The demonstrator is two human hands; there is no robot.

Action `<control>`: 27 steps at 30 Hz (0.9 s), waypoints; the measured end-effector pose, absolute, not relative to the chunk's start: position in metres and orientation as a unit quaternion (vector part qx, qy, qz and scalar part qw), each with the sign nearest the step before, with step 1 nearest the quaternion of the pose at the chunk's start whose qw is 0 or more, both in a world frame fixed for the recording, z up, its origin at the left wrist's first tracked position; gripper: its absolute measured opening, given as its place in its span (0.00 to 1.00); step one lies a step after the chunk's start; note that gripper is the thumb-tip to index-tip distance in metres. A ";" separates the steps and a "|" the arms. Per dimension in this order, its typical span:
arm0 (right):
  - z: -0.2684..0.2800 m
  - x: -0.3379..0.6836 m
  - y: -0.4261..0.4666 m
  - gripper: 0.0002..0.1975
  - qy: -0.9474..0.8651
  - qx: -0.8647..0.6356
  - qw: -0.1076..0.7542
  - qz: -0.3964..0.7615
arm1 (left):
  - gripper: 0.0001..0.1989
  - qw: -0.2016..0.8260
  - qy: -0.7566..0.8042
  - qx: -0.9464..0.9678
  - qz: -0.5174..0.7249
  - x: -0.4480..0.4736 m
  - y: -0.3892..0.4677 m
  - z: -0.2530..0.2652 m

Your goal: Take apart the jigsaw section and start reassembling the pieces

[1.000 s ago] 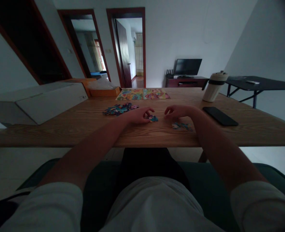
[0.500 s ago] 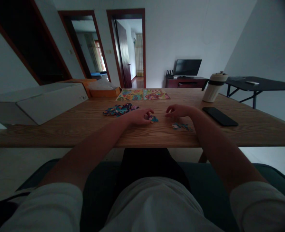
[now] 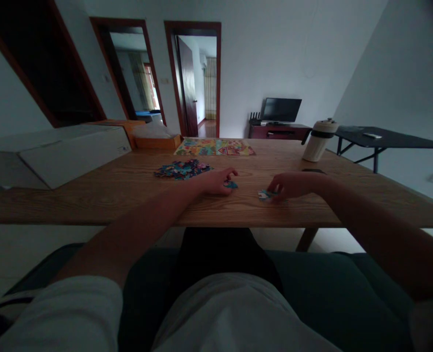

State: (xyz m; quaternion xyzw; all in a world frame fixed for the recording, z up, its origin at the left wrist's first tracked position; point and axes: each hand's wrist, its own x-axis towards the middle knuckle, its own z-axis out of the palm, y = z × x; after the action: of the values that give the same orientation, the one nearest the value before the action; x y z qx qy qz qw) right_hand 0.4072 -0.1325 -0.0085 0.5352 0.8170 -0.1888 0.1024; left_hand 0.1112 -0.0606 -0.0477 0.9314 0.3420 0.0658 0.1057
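Note:
My left hand (image 3: pixel 219 182) rests on the wooden table with its fingers curled around a small cluster of jigsaw puzzle pieces (image 3: pixel 231 185), partly covered by the fingers. Farther right, my right hand (image 3: pixel 288 185) reaches down with bent fingers onto a second small group of jigsaw puzzle pieces (image 3: pixel 263 194). Its fingertips are pinched at the right end of that group and hide part of it; the exact piece there is blurred. A pile of loose puzzle pieces (image 3: pixel 182 168) lies beyond my left forearm.
A colourful picture sheet (image 3: pixel 216 147) lies at the table's far side. At left stand a white box (image 3: pixel 77 154) and an orange tray (image 3: pixel 157 142) with clear plastic. A cream tumbler (image 3: pixel 318 142) stands at right; a dark flat device (image 3: pixel 313 171) shows behind my right wrist.
My right hand has moved right and toward me, onto the right-hand puzzle pieces. My left hand stays almost in place at its cluster. The view has shifted slightly.

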 end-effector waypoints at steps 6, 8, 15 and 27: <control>-0.013 0.399 -0.134 0.17 0.829 0.532 0.096 -0.143 | 0.30 0.047 0.330 0.941 0.059 0.114 -0.066 -0.046; -0.016 0.393 -0.127 0.18 0.830 0.536 0.084 -0.131 | 0.31 0.035 0.326 0.943 0.058 0.114 -0.066 -0.046; -0.008 0.366 -0.099 0.20 0.842 0.530 0.014 -0.098 | 0.38 0.023 0.334 0.941 0.050 0.115 -0.061 -0.045; -0.013 0.415 -0.139 0.23 0.815 0.553 0.088 -0.152 | 0.31 -0.037 0.311 0.950 -0.006 0.113 -0.063 -0.034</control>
State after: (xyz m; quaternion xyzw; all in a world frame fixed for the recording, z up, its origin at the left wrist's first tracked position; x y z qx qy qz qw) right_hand 0.4150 -0.1388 -0.0128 0.5527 0.8147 -0.1516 0.0883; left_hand 0.1133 -0.0627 -0.0337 0.9496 0.3111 -0.0059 -0.0365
